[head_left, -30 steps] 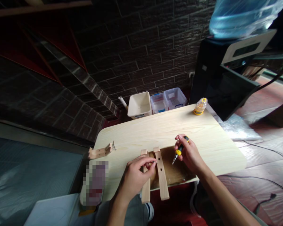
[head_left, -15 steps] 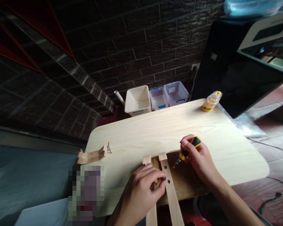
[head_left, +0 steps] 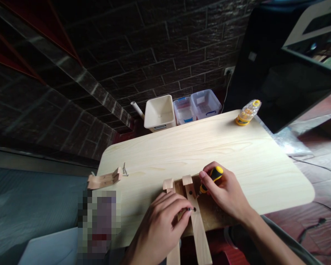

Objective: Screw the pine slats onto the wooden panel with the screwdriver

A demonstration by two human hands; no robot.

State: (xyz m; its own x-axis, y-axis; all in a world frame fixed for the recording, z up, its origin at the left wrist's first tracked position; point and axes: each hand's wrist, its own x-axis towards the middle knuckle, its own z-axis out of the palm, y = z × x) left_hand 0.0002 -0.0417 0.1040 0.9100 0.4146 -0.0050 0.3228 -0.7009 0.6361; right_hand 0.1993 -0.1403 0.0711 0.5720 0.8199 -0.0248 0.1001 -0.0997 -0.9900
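Observation:
Between thumb and forefinger, my left hand (head_left: 168,217) pinches a small screw (head_left: 190,209), held right at the lower dark hole of a wooden strip (head_left: 200,239). A second wooden strip (head_left: 173,254) runs beside it, partly covered by that hand. In my right hand (head_left: 228,191) is a yellow and black screwdriver (head_left: 213,176), tilted with its tip down close to the strip between its two holes. Whether the tip touches the wood I cannot tell. Both strips lie over a brown board (head_left: 213,213) at the table's near edge.
On the pale table (head_left: 154,154), a curved wooden piece (head_left: 105,179) lies at the left beside several loose screws (head_left: 125,170). A clear plastic bottle with a yellow base (head_left: 247,112) stands at the far right corner. Beyond the far edge are a cream bin (head_left: 160,112) and clear boxes (head_left: 205,103).
My right hand has brought the screwdriver left and its tip closer to the strip. My left hand has shifted slightly, with the screw still pinched. The camera view has moved a little.

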